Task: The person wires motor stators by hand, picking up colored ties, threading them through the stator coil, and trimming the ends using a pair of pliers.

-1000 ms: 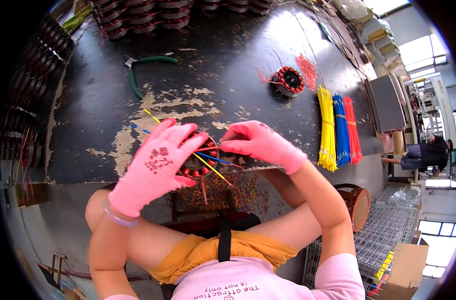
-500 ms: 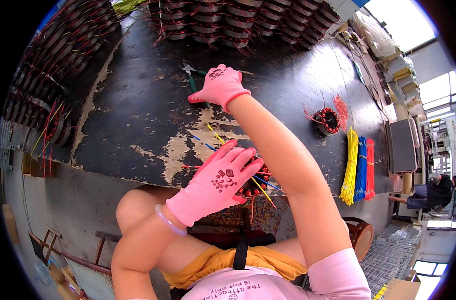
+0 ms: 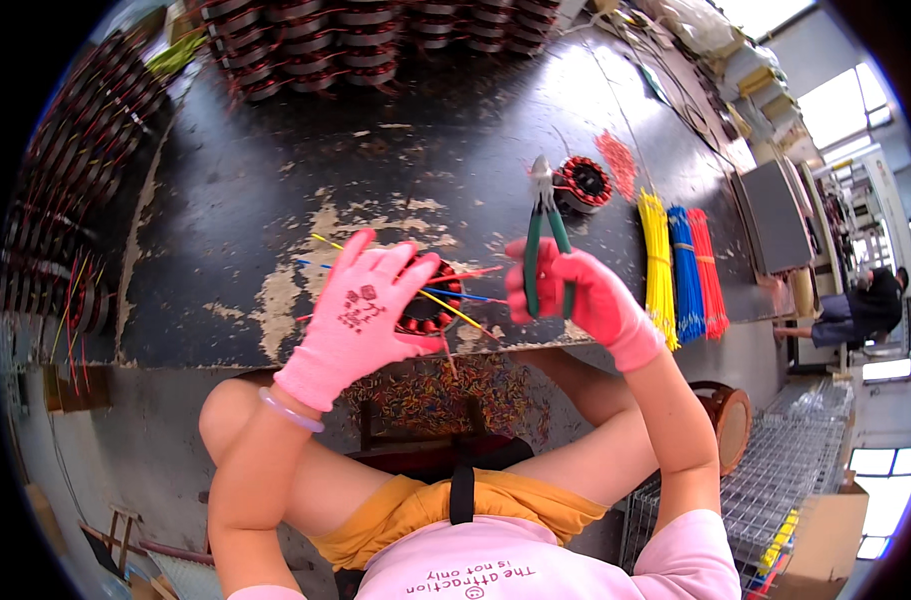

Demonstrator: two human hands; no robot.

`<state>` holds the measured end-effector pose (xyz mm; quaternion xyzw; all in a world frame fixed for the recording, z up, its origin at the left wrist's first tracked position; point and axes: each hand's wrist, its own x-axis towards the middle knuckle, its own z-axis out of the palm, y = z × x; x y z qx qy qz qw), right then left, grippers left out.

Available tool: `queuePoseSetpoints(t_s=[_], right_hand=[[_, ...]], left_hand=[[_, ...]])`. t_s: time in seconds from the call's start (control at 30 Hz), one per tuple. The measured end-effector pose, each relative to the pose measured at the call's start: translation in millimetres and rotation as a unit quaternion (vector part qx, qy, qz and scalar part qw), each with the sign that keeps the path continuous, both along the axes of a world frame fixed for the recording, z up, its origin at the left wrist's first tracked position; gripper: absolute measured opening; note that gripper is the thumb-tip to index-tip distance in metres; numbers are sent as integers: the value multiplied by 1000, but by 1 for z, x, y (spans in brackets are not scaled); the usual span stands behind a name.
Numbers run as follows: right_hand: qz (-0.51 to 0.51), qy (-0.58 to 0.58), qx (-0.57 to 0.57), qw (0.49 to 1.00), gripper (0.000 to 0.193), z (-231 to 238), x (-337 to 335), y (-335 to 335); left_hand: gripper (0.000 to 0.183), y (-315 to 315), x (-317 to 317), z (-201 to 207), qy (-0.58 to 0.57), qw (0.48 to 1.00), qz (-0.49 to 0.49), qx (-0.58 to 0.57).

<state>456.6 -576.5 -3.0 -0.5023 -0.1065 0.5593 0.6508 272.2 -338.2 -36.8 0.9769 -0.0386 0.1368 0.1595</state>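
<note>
My left hand (image 3: 360,315), in a pink glove, lies over a wound coil (image 3: 431,297) with red, yellow and blue wires sticking out, near the front edge of the dark worn bench (image 3: 275,200). My right hand (image 3: 585,295), also pink-gloved, grips green-handled pliers (image 3: 543,235) upright, jaws pointing away from me, just right of the coil.
A second coil (image 3: 582,182) sits further back on the right beside loose red bits (image 3: 617,160). Bundles of yellow (image 3: 657,265), blue (image 3: 683,265) and red (image 3: 708,265) wire lie at the right. Stacked coils (image 3: 305,45) line the back and left. Wire scraps (image 3: 445,395) fill a box below the bench edge.
My right hand reached far back to the pliers, picked them up and brought them near the coil. My left hand stayed on the coil.
</note>
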Motion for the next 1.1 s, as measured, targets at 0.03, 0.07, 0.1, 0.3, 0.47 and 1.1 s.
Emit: queuePoseSetpoints(t_s=[0.03,0.07,0.1,0.3,0.47,1.1], right_hand=[[-9,11,-28,999,47,-2,-3,-21],[-9,6,-66,998,46,-1,-12,-34],[-7,2,-103,995,46,1,-18,-43],[103,17,-134,985,56,-10,-28,-66],[140,-22,-158,977,54,-1,-30,-55],[75,3,-163,984,61,-12,-26,-59]], left_hand=[[88,1,3,4,5,1000,2,7],[87,2,6,5,9,1000,-2,9],[87,3,9,6,13,1000,-4,12],[89,2,19,19,43,999,-19,24],[92,2,16,12,66,998,3,-15],[99,-7,11,-1,62,995,76,-27]])
